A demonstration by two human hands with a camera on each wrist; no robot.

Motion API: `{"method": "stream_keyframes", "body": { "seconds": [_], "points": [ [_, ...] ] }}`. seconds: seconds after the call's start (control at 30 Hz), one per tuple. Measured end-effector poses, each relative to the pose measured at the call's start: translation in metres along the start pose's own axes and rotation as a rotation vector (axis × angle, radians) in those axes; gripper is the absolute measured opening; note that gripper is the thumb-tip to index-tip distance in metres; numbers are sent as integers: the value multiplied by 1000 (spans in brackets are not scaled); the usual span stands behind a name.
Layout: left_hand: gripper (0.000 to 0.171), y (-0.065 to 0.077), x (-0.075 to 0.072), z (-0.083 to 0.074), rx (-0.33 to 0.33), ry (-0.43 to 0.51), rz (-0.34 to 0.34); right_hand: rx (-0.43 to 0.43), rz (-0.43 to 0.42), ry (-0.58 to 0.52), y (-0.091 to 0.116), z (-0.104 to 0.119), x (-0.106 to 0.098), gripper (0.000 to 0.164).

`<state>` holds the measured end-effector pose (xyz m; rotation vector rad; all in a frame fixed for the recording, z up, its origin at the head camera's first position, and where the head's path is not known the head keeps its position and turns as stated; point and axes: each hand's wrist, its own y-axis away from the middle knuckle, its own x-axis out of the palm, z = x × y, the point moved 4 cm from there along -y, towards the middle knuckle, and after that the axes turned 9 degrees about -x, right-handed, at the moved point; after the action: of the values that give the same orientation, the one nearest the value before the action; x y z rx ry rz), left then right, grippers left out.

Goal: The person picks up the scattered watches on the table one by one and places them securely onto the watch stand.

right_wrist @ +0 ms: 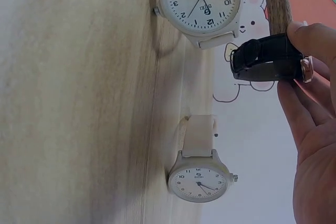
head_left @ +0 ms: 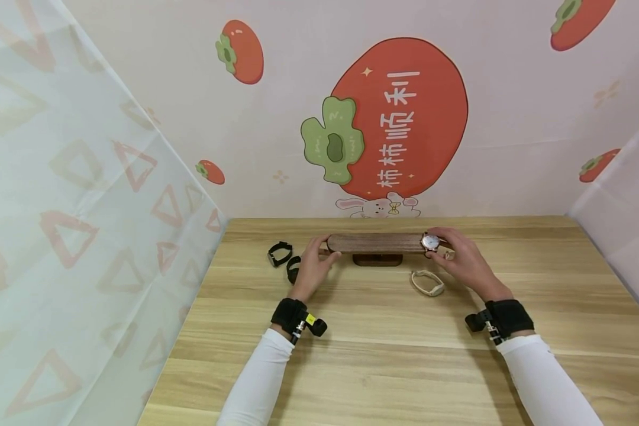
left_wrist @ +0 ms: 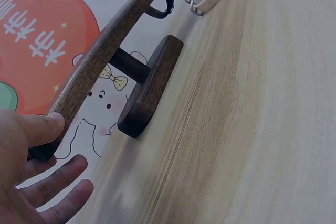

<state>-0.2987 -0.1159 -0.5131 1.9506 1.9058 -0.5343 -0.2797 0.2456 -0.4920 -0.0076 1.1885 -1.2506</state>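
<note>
A wooden T-bar watch stand [head_left: 375, 242] stands near the back of the table, its bar running left to right above a dark base [left_wrist: 152, 87]. My left hand [head_left: 311, 269] grips the bar's left end, thumb on top; the other fingers spread below it in the left wrist view. At the opposite end, my right hand [head_left: 465, 263] pinches a wristwatch [head_left: 430, 241] between thumb and fingers. This watch has a white face, a rose-gold case and a black strap [right_wrist: 268, 59], which hangs as a closed loop around the bar's end.
A cream watch [head_left: 436, 290] lies in front of the stand, and a second pale watch [right_wrist: 198, 182] sits near my right hand. Two black watches, one farther left [head_left: 280, 254], the other [head_left: 293, 270] beside my left hand, lie on the table. The printed wall rises behind.
</note>
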Motion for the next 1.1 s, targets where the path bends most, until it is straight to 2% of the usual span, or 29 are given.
{"method": "stream_keyframes", "body": {
  "seconds": [0.93, 1.1],
  "points": [
    [60, -1, 1, -2, -4, 12, -3, 22, -11, -44, -3, -7, 6, 61],
    [60, 1, 0, -2, 0, 13, -6, 27, -11, -22, -4, -6, 7, 61]
  ]
}}
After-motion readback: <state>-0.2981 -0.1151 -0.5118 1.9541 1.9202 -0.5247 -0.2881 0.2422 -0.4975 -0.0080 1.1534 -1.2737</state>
